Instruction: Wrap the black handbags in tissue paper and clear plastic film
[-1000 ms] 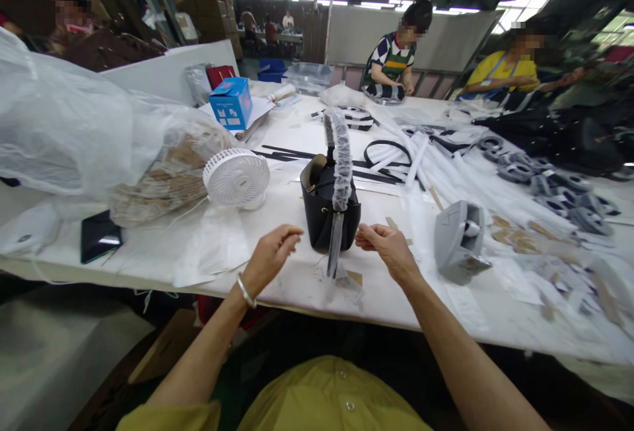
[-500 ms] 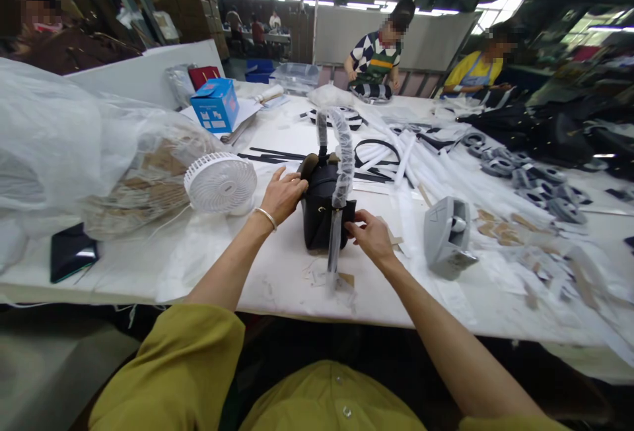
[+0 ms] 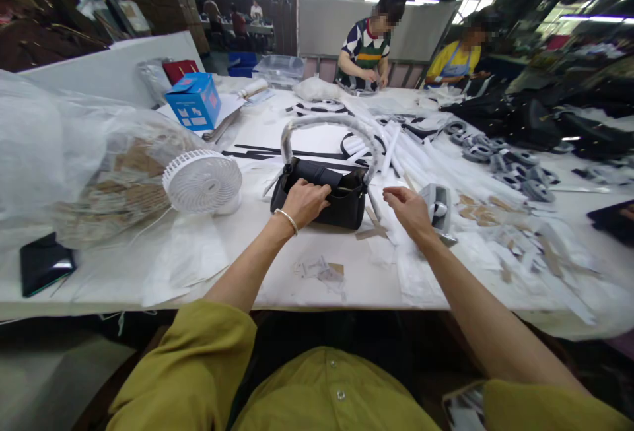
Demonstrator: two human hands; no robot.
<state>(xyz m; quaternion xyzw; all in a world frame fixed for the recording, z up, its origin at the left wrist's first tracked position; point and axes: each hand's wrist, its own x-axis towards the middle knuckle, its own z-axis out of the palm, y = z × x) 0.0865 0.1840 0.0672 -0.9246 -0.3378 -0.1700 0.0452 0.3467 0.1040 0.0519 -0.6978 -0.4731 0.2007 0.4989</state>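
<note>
A black handbag (image 3: 341, 212) stands upright on the white table, its broad side towards me and its top open. Clear plastic film wraps its arched handle (image 3: 329, 121). At the bag's front rim, my left hand (image 3: 308, 202) is closed with its fingers over the edge. My right hand (image 3: 409, 212) is in the air just right of the bag, apart from it, fingers stretched forward and holding nothing visible. Behind that hand is a grey tape dispenser (image 3: 436, 206), partly hidden. Clear plastic scraps (image 3: 319, 268) lie in front of the bag.
To the left are a white fan (image 3: 202, 181), a blue box (image 3: 193, 102), a phone (image 3: 47, 265) and a large plastic bag (image 3: 113, 180) of brown pieces. Black straps, white tubes (image 3: 421, 160) and grey rolls (image 3: 510, 165) spread behind and right. Two co-workers (image 3: 366, 48) work across the table.
The handbag has turned from end-on to broadside, showing its open top. My left hand has shifted to its front rim. My right hand has come off the bag and moved right.
</note>
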